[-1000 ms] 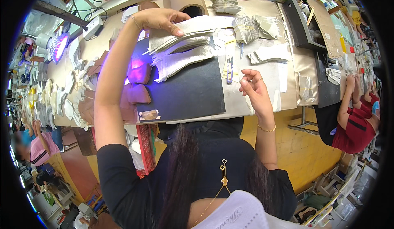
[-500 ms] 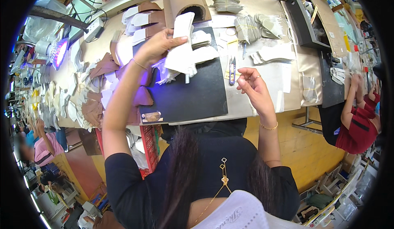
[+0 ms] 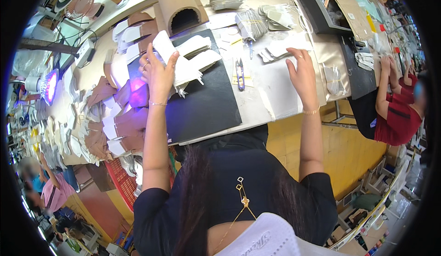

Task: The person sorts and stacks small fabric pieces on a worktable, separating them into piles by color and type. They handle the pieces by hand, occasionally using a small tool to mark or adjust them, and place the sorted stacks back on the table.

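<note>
white cut pieces [image 3: 183, 65] sit bunched in the left hand [image 3: 156, 72], fingers closed round them over the black mat [image 3: 206, 104]; half a second ago one drooped lower. the right hand [image 3: 301, 72], open and empty, has moved right toward loose pieces [image 3: 280, 49]. beyond, a brown tube [image 3: 177, 3].

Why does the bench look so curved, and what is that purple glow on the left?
Head view: the fisheye lens bends the table edge toward the rim; a violet lamp tints the pieces beside the left hand; the far-left people are blurred.
</note>
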Demonstrator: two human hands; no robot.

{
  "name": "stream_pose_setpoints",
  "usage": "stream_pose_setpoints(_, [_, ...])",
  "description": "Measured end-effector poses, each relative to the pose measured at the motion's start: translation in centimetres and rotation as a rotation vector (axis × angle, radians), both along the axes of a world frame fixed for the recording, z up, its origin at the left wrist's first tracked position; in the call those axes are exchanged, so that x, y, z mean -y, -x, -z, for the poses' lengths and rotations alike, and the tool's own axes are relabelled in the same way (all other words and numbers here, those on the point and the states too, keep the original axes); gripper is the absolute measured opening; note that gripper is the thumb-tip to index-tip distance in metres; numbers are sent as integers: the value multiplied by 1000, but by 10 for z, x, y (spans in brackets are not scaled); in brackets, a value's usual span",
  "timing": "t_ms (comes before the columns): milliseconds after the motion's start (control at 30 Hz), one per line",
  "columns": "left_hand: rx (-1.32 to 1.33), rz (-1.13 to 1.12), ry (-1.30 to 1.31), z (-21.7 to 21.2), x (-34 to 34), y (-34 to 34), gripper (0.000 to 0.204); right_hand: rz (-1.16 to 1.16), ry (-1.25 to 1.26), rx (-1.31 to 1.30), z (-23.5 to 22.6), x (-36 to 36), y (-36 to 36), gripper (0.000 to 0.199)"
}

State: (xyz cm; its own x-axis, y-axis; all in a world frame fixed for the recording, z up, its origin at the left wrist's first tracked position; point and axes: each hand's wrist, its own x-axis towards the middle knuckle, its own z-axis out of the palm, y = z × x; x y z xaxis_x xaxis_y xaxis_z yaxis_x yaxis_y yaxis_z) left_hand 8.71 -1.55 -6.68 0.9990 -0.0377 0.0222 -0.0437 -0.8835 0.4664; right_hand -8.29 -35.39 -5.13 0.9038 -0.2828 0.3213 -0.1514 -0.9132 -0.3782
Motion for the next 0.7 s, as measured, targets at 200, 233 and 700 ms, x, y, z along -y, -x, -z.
stream_pose_setpoints(200, [274, -2, -13, -22, -6, 17, 100, -232, 567, -117, 31, 35, -31, 41])
stream_pose_setpoints(233, [338, 32, 43, -28, -9, 23, 100, -254, 607, -187, 33, 38, -35, 43])
stream_pose_setpoints(700, [504, 109, 298, -59, -47, 86, 84, -503, 659, -381, 22, 64, -57, 64])
